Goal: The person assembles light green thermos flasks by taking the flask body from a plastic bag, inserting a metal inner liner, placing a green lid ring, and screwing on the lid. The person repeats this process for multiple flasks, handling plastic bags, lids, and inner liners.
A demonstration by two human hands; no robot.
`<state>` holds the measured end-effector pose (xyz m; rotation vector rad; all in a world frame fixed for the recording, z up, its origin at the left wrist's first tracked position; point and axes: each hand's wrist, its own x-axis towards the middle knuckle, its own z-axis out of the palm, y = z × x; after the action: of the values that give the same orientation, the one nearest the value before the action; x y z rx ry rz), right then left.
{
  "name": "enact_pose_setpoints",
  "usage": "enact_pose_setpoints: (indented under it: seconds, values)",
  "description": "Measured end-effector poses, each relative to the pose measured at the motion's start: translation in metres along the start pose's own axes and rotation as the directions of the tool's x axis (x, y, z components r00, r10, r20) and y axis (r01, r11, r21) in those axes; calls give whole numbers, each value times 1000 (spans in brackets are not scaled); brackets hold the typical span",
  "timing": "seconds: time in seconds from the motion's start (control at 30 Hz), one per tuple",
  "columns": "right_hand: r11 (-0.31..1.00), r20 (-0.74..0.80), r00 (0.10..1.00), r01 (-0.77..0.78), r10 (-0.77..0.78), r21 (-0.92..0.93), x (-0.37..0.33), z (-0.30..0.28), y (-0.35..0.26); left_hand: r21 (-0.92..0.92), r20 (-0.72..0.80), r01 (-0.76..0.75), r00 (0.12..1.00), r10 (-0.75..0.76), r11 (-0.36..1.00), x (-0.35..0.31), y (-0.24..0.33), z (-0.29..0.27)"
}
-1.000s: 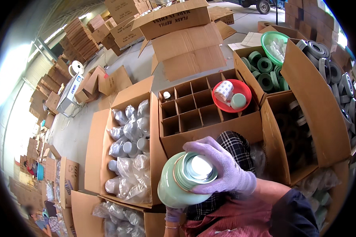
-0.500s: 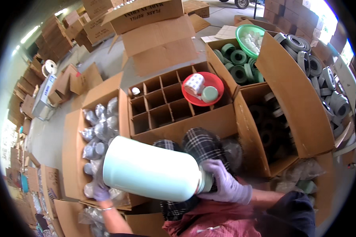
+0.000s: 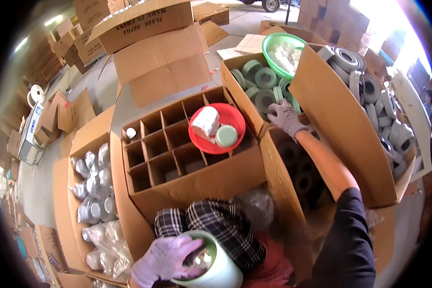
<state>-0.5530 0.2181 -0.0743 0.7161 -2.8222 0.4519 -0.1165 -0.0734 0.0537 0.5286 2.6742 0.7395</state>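
Since half a second ago, the right hand (image 3: 286, 117) has left the neck of the pale green flask body (image 3: 223, 269) and reached across to a carton (image 3: 245, 106) of green rings (image 3: 250, 68), just beyond the right end of the divided carton (image 3: 201, 189). Its fingers are bent at the nearest rings; whether they grip one cannot be told. Turned from lying sideways, the flask body now has its wide open end facing up, on the near side of the divided carton, beside plaid-covered knees (image 3: 216, 225). Over that opening is the left hand (image 3: 165, 259), gloved like the other, fingers bent inside the rim at a silvery piece (image 3: 204, 259) (its hold there is too hidden to judge). On the divided carton's right part rests a red bowl (image 3: 238, 137) with a white roll (image 3: 206, 121) and a green cap (image 3: 226, 136); left of the divided carton are plastic-bagged pieces (image 3: 98, 177).
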Motion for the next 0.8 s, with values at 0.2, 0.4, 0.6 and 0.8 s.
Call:
enact_pose_setpoints:
  seconds: [0.2, 0.4, 0.6, 0.8]
  values:
    - [867, 192, 848, -462, 494, -188, 92, 115, 86, -295, -259, 35, 959, -115, 955, -5, 0, -1]
    - [836, 128, 843, -477, 523, -270, 96, 130, 114, -304, -258, 59, 956, -142, 951, 11, -10, -3]
    - [977, -426, 886, 214, -185, 20, 66, 83, -16, -338, -656, 189, 655, -375, 922, 38, -16, -22]
    - [542, -428, 493, 840, -758, 9, -61, -32, -192, -938, -347, -324, 857, -381, 124, 108, -57, -53]
